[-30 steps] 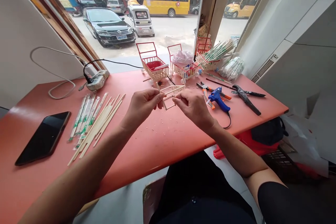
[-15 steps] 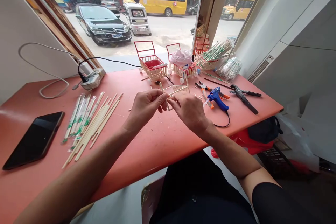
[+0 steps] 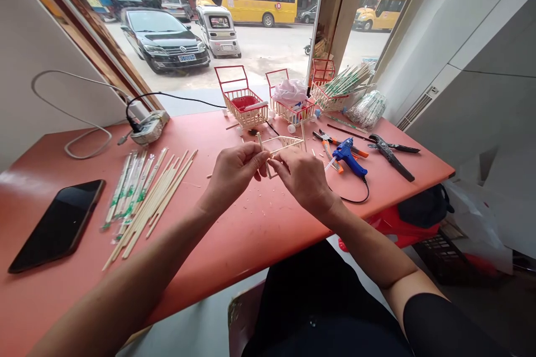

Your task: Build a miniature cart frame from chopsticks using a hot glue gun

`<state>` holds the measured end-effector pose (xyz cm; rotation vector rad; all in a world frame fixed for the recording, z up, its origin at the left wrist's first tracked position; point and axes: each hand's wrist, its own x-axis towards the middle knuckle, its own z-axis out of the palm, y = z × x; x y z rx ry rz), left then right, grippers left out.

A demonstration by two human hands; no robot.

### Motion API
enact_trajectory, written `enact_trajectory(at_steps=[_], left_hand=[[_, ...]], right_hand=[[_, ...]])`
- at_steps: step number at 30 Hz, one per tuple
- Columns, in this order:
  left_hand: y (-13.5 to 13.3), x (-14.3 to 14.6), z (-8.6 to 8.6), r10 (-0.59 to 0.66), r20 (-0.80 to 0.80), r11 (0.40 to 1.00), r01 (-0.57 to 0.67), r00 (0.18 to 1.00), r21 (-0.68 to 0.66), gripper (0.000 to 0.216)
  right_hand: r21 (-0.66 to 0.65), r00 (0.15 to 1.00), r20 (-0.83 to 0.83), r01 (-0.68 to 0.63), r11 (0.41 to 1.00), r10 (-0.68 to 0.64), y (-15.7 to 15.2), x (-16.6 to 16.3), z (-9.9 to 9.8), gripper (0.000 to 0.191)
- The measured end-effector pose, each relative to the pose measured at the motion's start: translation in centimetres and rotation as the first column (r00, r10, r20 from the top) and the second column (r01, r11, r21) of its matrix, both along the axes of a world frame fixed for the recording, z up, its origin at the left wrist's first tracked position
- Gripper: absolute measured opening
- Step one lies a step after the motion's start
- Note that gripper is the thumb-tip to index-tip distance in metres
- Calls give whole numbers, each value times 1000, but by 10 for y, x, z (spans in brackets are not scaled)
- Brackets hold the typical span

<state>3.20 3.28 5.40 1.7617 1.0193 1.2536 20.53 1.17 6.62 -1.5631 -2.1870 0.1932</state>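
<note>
A small open frame of pale wooden sticks (image 3: 285, 148) is held between my two hands above the table. My left hand (image 3: 234, 173) pinches it at the near left corner, beside an upright stick. Thumb and fingers of my right hand (image 3: 304, 175) are closed on the same near end, close to the left fingertips. My fingers hide the joint between them. A blue hot glue gun (image 3: 350, 156) lies right of my right hand. To the left are loose wooden chopsticks (image 3: 157, 201) and chopsticks in clear wrappers (image 3: 132, 184).
Small stick-built carts with red handles, one (image 3: 247, 110) nearest the left, stand along the back of the red table (image 3: 226, 240). Orange-handled pliers (image 3: 355, 150) and a black-handled tool (image 3: 393, 159) lie right. A phone (image 3: 56, 226) and power strip (image 3: 151, 127) are left.
The whole view has shifted very slightly. My hands keep nearly the same hold on the stick frame, with its far right post tilted a little differently.
</note>
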Motion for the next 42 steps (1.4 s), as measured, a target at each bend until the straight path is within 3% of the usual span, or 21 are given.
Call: enact_trajectory(at_steps=[10, 16, 19, 22, 25, 27, 30, 34, 42], left_hand=[[-4, -9, 1, 187, -156, 974, -163, 970, 157, 28], [-5, -24, -6, 221, -141, 971, -204, 965, 126, 23], [-3, -27, -8, 215, -99, 973, -204, 972, 107, 21], [1, -28, -10, 182, -41, 982, -179, 982, 58, 18], [5, -33, -9, 158, 33, 987, -158, 987, -10, 18], [8, -37, -7, 144, 64, 989, -141, 988, -45, 21], [11, -44, -5, 105, 66, 994, -103, 992, -47, 28], [13, -49, -5, 87, -9, 996, -87, 996, -12, 23], [14, -46, -19, 75, -85, 997, -73, 994, 21, 15]], right_hand=[[161, 995, -71, -64, 985, 76, 3, 16, -22, 31], [-81, 950, 218, -213, 974, 226, -5, 22, -40, 30], [-168, 924, 271, -231, 958, 270, -7, 22, -49, 29], [-143, 961, 120, -232, 962, 249, 2, 33, -54, 27], [-5, 970, -196, -147, 989, 143, 21, 55, -50, 38], [46, 900, -425, -87, 995, 99, 35, 68, -42, 50], [39, 749, -651, -134, 990, 127, 52, 76, -31, 63], [56, 676, -711, -225, 973, 197, 60, 65, -30, 64], [45, 675, -692, -315, 948, 257, 59, 55, -45, 52]])
